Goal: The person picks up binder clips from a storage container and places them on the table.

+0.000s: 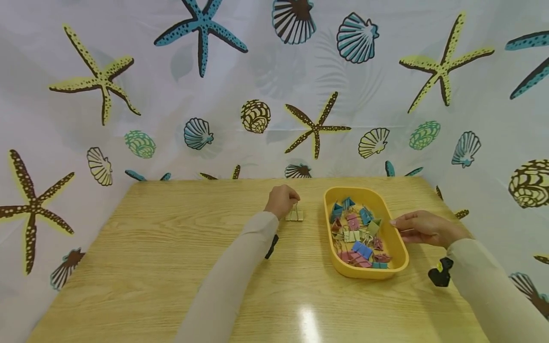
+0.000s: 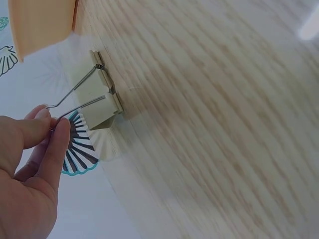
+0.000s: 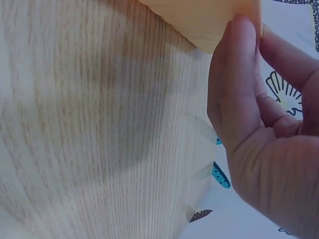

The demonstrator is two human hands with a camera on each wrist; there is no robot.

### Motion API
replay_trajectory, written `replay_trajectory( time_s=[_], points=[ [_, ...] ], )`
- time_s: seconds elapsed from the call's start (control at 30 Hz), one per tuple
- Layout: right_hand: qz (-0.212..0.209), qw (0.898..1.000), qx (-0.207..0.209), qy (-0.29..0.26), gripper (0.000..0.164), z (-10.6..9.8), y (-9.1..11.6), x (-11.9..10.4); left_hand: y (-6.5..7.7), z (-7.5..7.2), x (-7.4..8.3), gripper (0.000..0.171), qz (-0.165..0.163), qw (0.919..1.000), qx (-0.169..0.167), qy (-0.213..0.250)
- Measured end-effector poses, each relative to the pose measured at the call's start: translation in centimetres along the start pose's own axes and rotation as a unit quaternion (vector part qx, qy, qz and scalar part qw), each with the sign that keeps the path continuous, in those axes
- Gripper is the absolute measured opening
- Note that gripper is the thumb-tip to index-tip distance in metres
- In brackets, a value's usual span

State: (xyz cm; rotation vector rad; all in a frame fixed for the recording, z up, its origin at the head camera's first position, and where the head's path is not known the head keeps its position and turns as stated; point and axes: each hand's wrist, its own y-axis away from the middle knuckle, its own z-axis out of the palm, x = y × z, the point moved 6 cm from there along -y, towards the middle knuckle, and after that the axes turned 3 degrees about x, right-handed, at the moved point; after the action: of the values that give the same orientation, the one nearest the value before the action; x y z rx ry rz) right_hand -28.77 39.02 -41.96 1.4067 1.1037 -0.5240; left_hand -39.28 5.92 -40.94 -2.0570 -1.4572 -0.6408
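My left hand [image 1: 280, 201] pinches the wire handles of a pale yellow binder clip [image 1: 294, 216] with thumb and fingertips, left of a yellow plastic tray [image 1: 364, 273]. In the left wrist view, the clip [image 2: 94, 87] hangs from its two silver handles, its body close to the wooden table; I cannot tell if they touch. At the tray's right side, my right hand [image 1: 424, 227] grips the rim between thumb and fingers, as the right wrist view shows on the tray wall [image 3: 199, 20]. Inside the tray lies a jumble of blue, pink, yellow and teal binder clips [image 1: 362, 249].
The wooden table [image 1: 163, 257] spreads out under both hands, with light glare near its front. A white cloth with starfish and seashell prints [image 1: 163, 95] hangs behind it and along both sides. A dark strap piece [image 1: 441, 272] sits at the right wrist.
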Motion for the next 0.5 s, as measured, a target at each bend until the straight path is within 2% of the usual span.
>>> replay_trajectory(
  time_s=[0.33, 0.5],
  points=[
    [0.003, 1.000, 0.003, -0.003, 0.024, 0.09, -0.24, 0.22, -0.12, 0.35, 0.17, 0.016, 0.006, 0.9999, 0.002, -0.011],
    [0.004, 1.000, 0.013, 0.006, 0.028, -0.18, -0.17, 0.32, -0.06, 0.58, 0.15, 0.016, 0.002, 1.0000, 0.001, -0.005]
  ],
)
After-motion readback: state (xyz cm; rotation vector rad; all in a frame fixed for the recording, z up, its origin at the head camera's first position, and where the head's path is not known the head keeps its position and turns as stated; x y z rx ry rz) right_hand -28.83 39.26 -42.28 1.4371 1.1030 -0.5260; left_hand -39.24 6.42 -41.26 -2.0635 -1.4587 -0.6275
